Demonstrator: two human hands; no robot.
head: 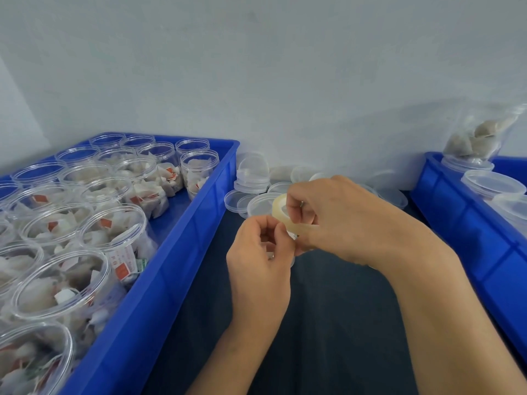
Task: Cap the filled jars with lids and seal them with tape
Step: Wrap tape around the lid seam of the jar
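The right hand (336, 215) grips a glossy clear tape roll (281, 208); the left hand (261, 246) seemingly pinches its loose end. Round transparent lids (258, 203) litter the dark counter (328, 323).

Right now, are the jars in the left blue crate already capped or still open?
Open. The jars in the left blue crate show bare threaded rims and no lids; loose lids lie on the table beside the crate.

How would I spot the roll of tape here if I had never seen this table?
Look between the two blue crates, above the dark tabletop. The tape roll sits in the right hand while the left hand pinches at its edge. Unlike the flat clear lids behind, it is a yellowish ring.
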